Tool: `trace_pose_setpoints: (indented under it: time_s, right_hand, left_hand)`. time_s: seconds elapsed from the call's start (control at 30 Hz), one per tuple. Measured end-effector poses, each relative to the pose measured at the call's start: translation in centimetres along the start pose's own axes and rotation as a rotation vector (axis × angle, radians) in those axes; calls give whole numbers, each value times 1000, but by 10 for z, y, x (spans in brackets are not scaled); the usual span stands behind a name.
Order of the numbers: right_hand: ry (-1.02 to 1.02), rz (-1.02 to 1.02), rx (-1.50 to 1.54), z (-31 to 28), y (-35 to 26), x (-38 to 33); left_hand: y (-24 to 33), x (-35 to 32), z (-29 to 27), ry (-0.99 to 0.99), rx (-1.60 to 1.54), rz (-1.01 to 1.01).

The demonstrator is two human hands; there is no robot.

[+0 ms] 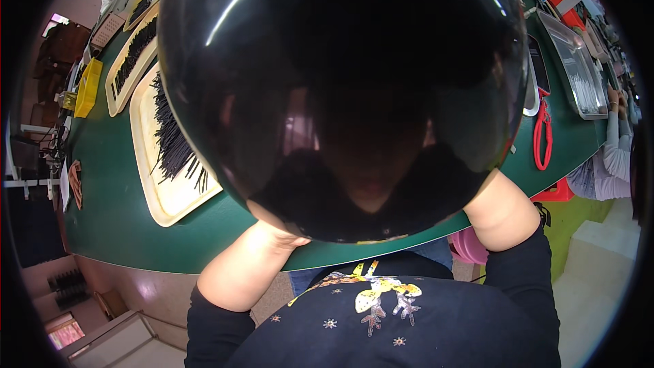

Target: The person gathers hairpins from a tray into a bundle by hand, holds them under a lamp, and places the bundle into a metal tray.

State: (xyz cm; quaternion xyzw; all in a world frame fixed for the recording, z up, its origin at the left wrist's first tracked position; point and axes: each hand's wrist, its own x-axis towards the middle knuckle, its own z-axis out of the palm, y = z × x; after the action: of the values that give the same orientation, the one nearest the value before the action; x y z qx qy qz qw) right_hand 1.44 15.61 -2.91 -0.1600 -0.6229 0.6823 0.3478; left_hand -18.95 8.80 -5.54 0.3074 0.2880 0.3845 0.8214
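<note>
A large, glossy black round thing (pixel 340 95) fills the middle of the head view and mirrors lights and a dim outline; its exact kind cannot be told. My left hand (pixel 283 233) reaches beneath its lower left rim, with only the wrist and a bit of the hand showing. Under the lower right rim goes my right forearm (pixel 504 211), and the hand itself is covered. Fingers of both hands, and anything in them, are hidden. Left of the round thing, a cream tray (pixel 153 201) holds many thin black strips (pixel 170 140), partly covered by its edge.
On the green table (pixel 102 211) stand more trays of black strips (pixel 136 48) and a yellow bin (pixel 88 88). At right are a red strap (pixel 541 140), a dark phone-like slab (pixel 537 65) and a clear tray (pixel 575 68). Other people sit at far left and right.
</note>
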Motion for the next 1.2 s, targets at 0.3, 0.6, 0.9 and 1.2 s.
trace_pose_setpoints:
  time_s: [0.3, 0.6, 0.9, 1.2]
  right_hand:
    - [60, -35, -52, -7, 13, -8]
    - [52, -6, 206, -13, 18, -6]
    - [-142, -106, 62, -16, 17, -2]
    - [317, -56, 634, 0, 14, -5]
  left_hand:
    - [3, 2, 3, -9, 127, -2]
    - [-1, 2, 1, 82, 22, -3]
    - [-5, -4, -13, 37, -8, 10]
    - [4, 3, 11, -54, 87, -9]
